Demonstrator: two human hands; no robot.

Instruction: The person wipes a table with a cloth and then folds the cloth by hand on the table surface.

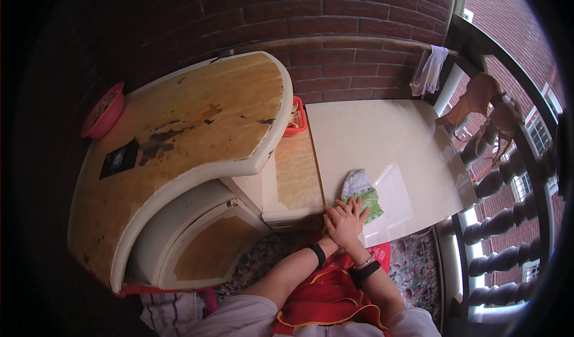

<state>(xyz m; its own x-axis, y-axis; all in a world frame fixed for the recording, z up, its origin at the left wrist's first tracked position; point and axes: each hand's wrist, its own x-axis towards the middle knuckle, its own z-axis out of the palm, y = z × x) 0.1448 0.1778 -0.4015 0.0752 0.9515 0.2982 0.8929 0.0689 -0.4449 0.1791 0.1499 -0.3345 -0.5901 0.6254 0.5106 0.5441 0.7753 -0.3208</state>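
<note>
A folded green and white cloth [362, 196] lies on the cream panel of the low table [372, 135], near its front edge. My right hand [346, 224] rests palm down at the cloth's lower left edge, fingers spread, its fingertips over the green part. It crosses over my left hand [331, 243], which is mostly hidden beneath it, so its fingers and whatever they touch cannot be made out clearly. Both wrists bear black bands, and a bracelet is on the right one. A red apron [332, 296] covers my front.
At left stands a worn, curved wooden counter [215, 126] bearing a dark flat packet [119, 158] and a pink bowl [104, 111] with contents. A red basket [296, 118] sits beside it. Garments hang on a rail [381, 41] and the baluster railing [497, 180] at right.
</note>
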